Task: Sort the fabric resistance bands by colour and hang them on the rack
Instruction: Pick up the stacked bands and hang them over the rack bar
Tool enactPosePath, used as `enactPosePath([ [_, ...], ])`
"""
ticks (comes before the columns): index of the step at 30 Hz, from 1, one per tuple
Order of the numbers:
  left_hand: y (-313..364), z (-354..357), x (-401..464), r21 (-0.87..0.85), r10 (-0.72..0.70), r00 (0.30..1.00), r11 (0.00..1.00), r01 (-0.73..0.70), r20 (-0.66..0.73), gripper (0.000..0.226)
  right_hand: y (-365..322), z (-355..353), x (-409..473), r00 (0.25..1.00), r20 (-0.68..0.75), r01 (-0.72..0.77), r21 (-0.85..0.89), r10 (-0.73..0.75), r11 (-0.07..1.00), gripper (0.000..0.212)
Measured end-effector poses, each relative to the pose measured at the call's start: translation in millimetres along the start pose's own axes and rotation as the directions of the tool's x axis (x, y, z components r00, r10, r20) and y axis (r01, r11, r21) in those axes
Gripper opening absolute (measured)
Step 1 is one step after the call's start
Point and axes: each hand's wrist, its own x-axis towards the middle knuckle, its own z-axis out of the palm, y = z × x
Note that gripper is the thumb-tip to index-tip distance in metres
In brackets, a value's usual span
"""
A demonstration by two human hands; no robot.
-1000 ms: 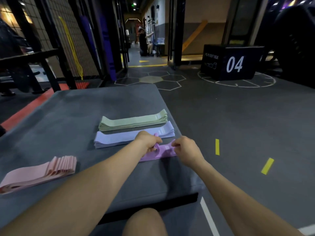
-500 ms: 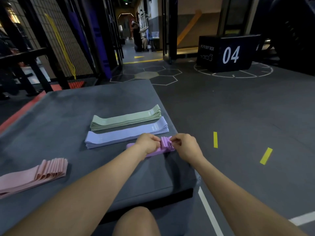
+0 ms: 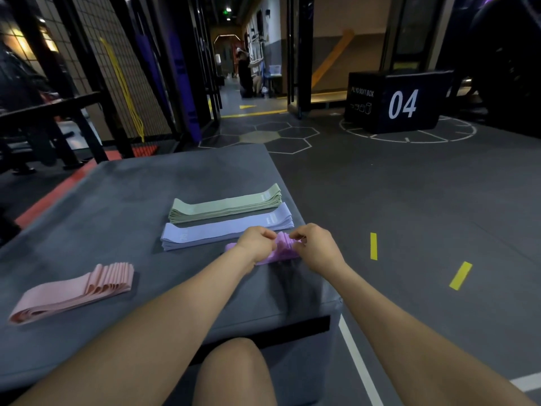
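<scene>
On the left of the grey padded table lies a pile of pink bands, its right end fanned open so that the single loops show. Further right, two neat piles lie side by side, the green bands behind and the blue bands just in front of them. Just in front of the blue pile, near the right edge of the table, are the purple bands. The left hand has its fingers curled and pinches the folded end of this pile, and the right hand pinches the same end from the other side, so both hands are closed on it. I judge the bands to be light, soft and a little stretchy, not fragile. A pile of them probably slides apart easily, so it is better to take hold of the looped end with all layers together, or to put the fingers through the loops. The table top looks soft and matte, so the bands should not slip on it. To the right the dark gym floor has yellow marks and white lines, and a black box with the number 04 stands far behind. At the far left there are dark metal frames, but I cannot tell which one is the rack.
</scene>
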Motion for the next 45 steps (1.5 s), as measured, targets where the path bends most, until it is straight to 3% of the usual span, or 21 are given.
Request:
enactPosePath([
  [8, -8, -45, -16, -0.012, 0.037, 0.997, 0.999, -0.038, -0.064, 0.025, -35, 6, 6, 0.998, 0.018, 0.062, -0.059, -0.061, 0.996, 0.028],
  [14, -31, -95, -8, 0.016, 0.038, 0.977, 0.999, -0.035, -0.21, 0.024, -67, 25, 19, 0.994, 0.073, 0.08, -0.066, -0.075, 0.995, 0.033],
  [21, -64, -144, 24, 0.15, 0.089, 0.936, 0.988, -0.04, -0.34, 0.026, -93, 59, 62, 0.992, 0.094, 0.092, -0.121, -0.081, 0.988, 0.028],
  [26, -86, -169, 49, 0.214, 0.052, 0.907, 0.976, 0.042, -0.419, 0.032, -94, 81, 84, 0.995, 0.089, 0.056, -0.223, -0.037, 0.973, 0.028],
  [34, -105, -175, 61, 0.228, -0.146, 0.921, 0.944, 0.239, -0.362, 0.049, -74, 96, 87, 0.998, 0.065, 0.028, -0.303, -0.009, 0.952, 0.024],
  [40, -110, -179, 68, 0.297, -0.238, 0.922, 0.896, 0.33, -0.305, 0.023, -70, 97, 89, 0.998, 0.048, 0.046, -0.329, -0.032, 0.943, 0.026],
  [45, -108, -179, 76, 0.274, -0.311, 0.907, 0.88, 0.388, -0.284, 0.028, -65, 99, 92, 0.999, 0.042, 0.025, -0.312, -0.012, 0.95, 0.026],
])
